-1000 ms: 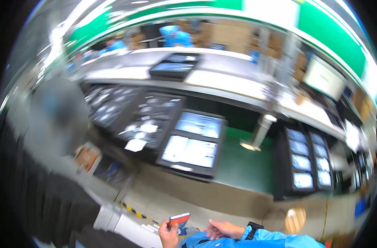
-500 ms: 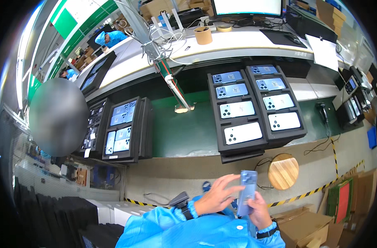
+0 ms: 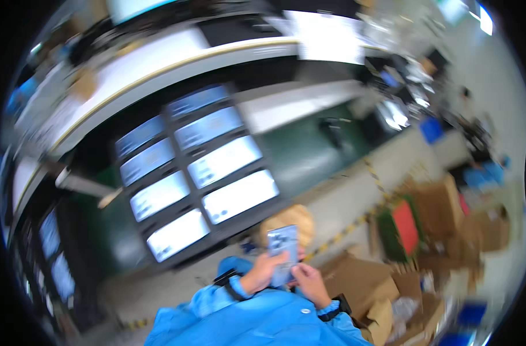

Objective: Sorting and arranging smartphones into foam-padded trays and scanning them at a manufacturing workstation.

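A blue smartphone [image 3: 283, 237] with a multi-lens camera block is held in front of my body, its back facing up. My left hand [image 3: 265, 272] grips its left edge, and my right hand [image 3: 310, 284] holds its lower right side with the fingers closed. Ahead and to the left, black foam trays [image 3: 231, 232] carry two columns of phones, among them a white-looking phone [image 3: 240, 197] and a darker blue phone [image 3: 208, 127]. Motion blur smears fine detail.
A round wooden stool [image 3: 305, 219] stands just beyond the phone. Open cardboard boxes [image 3: 355, 279] lie to the right. The green bench top [image 3: 300, 173] bears a dark handheld device [image 3: 332, 131]. Another person in blue [image 3: 487, 174] is at the far right.
My view has swung to the right, so the trays now appear further left. The left hand, formerly with spread fingers at the phone's upper part, has closed on its edge.
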Demonstrator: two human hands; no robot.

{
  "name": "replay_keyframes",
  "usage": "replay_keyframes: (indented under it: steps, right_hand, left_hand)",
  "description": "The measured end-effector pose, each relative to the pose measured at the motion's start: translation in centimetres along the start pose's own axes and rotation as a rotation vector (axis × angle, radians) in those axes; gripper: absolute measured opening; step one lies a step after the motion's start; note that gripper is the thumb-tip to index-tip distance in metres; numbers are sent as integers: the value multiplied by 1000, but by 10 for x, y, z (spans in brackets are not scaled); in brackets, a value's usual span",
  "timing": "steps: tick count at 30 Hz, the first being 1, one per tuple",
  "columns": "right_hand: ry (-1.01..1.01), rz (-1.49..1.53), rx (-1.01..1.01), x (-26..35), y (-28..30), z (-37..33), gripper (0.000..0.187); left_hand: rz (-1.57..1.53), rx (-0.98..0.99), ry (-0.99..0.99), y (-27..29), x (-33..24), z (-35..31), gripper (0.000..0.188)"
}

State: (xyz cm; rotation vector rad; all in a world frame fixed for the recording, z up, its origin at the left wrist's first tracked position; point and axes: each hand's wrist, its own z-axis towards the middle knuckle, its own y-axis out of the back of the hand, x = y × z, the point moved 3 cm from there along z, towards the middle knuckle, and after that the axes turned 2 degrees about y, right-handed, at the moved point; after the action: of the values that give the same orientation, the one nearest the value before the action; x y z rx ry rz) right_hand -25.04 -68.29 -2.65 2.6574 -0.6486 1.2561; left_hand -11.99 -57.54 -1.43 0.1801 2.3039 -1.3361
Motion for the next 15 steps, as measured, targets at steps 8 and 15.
replay_keyframes:
  steps: [8,15]
  right_hand:
    - [-232,233,-588,-20,129,31,29]
    - [110,-166,-415,77,212,182,24]
  left_hand:
    - [-142,122,156,-37,-26,108,54]
    - [-214,-95,89,-45,-30,179,52]
